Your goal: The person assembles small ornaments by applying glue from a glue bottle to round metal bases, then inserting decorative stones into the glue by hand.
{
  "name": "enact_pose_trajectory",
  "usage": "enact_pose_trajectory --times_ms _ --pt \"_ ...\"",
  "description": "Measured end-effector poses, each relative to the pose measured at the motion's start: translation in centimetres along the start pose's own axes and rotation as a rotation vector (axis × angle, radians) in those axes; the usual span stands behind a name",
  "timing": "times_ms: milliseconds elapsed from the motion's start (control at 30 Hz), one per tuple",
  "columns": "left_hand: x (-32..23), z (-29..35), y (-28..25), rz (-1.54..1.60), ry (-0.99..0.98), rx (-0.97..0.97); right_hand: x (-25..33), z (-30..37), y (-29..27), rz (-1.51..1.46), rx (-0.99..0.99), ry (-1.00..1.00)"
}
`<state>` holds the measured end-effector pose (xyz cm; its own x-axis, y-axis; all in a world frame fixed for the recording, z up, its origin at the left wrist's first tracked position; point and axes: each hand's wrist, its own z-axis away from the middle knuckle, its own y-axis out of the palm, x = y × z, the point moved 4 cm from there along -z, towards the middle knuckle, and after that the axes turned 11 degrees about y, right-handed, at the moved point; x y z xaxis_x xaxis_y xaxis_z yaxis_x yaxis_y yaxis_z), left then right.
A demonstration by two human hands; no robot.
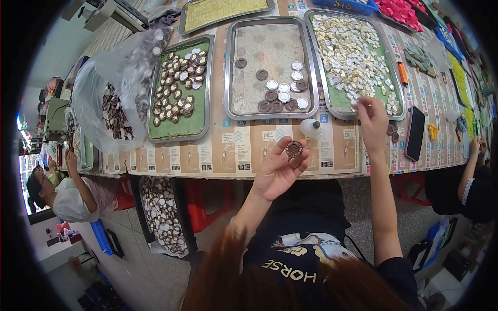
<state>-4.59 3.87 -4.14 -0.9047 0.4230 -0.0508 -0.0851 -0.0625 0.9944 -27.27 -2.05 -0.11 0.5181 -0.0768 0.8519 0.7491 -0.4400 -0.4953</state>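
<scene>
My left hand (pixel 280 168) is raised over the table's near edge, its fingers closed round the rim of a brown scalloped disc (pixel 294 149) with a recessed middle. My right hand (pixel 371 120) reaches to the near edge of a green-lined metal tray (pixel 332 96) heaped with small gold and white pieces (pixel 348 49). Its thumb and fingertips are pinched together; what they hold, if anything, is too small to make out. Between the hands stands a small white bottle (pixel 310 128) with a dark tip. Beyond it, a metal tray (pixel 249 85) holds brown discs and white-faced ones.
To the left, a green-lined tray (pixel 181 124) carries brown discs with gold pieces, beside a clear plastic bag (pixel 98 78) of discs. A phone (pixel 415 133) and an orange cutter (pixel 402 73) lie rightward. A filled crate (pixel 163 217) stands below the table. People sit at both sides.
</scene>
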Motion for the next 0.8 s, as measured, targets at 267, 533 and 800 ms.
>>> enact_pose_trajectory --times_ms 267,533,800 --pt "1.4 0.0 -0.3 -0.244 -0.074 -0.111 2.0 7.5 2.3 -0.474 0.661 0.515" --pt "1.7 0.2 -0.6 -0.186 -0.078 -0.192 4.4 8.7 2.2 -0.098 0.399 0.094" --pt "1.6 0.3 -0.4 -0.292 -0.095 -0.132 4.2 9.0 1.9 -0.228 0.429 0.100"
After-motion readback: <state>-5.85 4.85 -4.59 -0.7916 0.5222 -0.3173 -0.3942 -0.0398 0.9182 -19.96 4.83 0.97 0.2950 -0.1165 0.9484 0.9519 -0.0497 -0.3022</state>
